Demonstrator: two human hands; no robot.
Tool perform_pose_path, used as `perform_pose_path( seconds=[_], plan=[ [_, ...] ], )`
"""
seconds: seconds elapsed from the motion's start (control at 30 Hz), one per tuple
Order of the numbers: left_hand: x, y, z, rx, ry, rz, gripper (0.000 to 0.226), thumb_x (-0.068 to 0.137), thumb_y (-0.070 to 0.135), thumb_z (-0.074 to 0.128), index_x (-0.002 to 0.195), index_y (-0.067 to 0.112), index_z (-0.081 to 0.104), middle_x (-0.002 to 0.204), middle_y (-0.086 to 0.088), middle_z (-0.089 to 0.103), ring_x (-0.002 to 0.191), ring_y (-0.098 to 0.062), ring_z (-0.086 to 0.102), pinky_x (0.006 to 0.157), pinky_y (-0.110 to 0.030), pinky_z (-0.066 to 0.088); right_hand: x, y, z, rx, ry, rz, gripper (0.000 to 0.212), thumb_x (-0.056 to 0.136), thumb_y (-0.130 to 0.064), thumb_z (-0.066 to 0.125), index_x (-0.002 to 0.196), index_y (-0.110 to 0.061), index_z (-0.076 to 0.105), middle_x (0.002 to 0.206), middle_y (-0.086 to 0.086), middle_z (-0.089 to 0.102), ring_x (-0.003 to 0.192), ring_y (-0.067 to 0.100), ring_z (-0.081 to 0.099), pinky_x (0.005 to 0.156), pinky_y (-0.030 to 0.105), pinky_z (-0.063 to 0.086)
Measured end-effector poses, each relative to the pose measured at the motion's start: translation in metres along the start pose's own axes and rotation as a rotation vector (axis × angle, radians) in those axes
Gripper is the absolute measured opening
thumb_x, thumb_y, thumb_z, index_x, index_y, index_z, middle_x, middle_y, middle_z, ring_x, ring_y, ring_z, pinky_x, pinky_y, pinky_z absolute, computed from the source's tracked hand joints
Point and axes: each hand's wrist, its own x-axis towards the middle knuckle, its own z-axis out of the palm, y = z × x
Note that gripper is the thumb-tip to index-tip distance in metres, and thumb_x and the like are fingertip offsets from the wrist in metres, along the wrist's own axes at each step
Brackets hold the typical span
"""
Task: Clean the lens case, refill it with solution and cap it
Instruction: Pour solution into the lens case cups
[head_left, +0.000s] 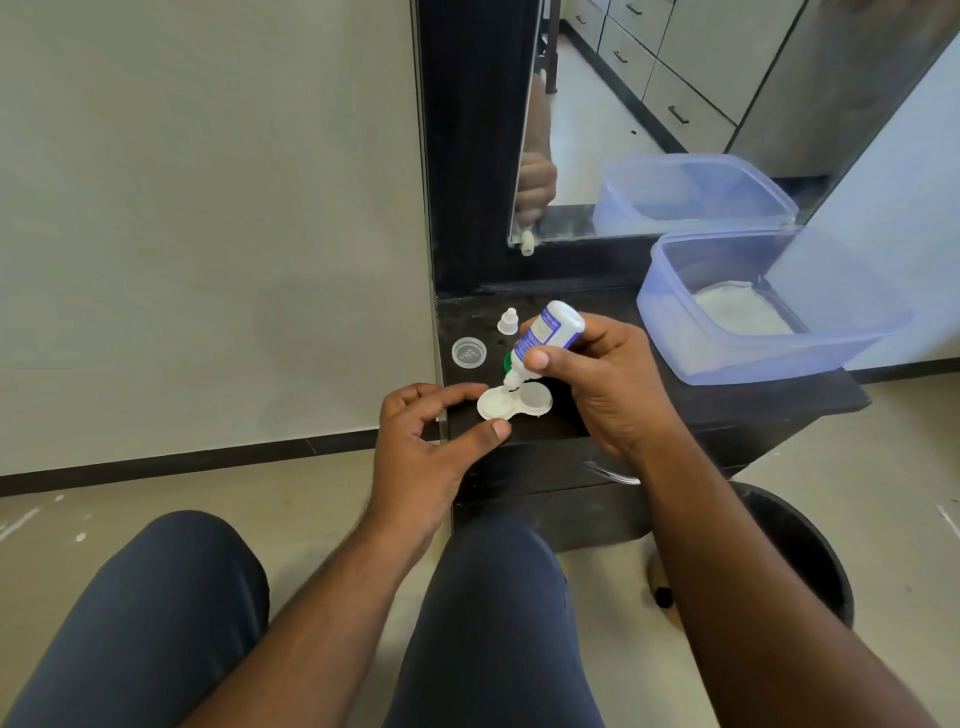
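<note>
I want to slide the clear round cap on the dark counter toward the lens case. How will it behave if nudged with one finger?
The clear cap looks like thin, small plastic, so it is probably very light and would skid readily on the smooth dark counter. It lies flat with its open side up, so tipping or rolling seems unlikely. It sits close to the counter's left edge, so a sideways nudge might knock it off.

Right hand (605, 387) gripping; left hand (426, 436) pinching.
</note>
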Motion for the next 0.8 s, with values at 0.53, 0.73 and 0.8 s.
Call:
perform_pose_path(
  seconds=[0.53, 0.73, 0.8],
  plan=[
    [0.0001, 0.0005, 0.0016, 0.017, 0.009, 0.023, 0.038, 0.068, 0.022, 0.085, 0.1, 0.037, 0.072, 0.118, 0.003, 0.05, 0.095, 0.012, 0.048, 0.079, -0.004, 0.043, -0.004, -0.0054, 0.0033, -0.072, -0.008, -0.026, 0.02, 0.069, -0.011, 0.077, 0.087, -0.016, 0.075, 0.085, 0.004, 0.076, 0.085, 0.022, 0.071, 0.075, 0.029, 0.057],
    [0.0013, 0.0025, 0.0, 0.017, -0.005, 0.006, 0.038, 0.068, 0.021, 0.085, 0.101, 0.036, 0.073, 0.117, 0.005, 0.049, 0.096, 0.011, 0.05, 0.08, -0.003, 0.042, -0.0041, -0.0052, 0.0031, -0.077, -0.012, -0.01, 0.021, 0.066, -0.016, 0.078, 0.087, -0.013, 0.075, 0.083, 0.005, 0.075, 0.082, 0.022, 0.07, 0.074, 0.031, 0.056],
    [0.0015, 0.0029, -0.0002, 0.019, -0.01, 0.006, 0.039, 0.068, 0.02, 0.085, 0.102, 0.036, 0.073, 0.116, 0.005, 0.049, 0.095, 0.011, 0.049, 0.08, -0.003, 0.042, -0.004, -0.0054, 0.0021, -0.085, -0.014, -0.01, 0.021, 0.067, -0.015, 0.078, 0.088, -0.013, 0.076, 0.084, 0.005, 0.075, 0.083, 0.022, 0.07, 0.075, 0.031, 0.056]
  ],
)
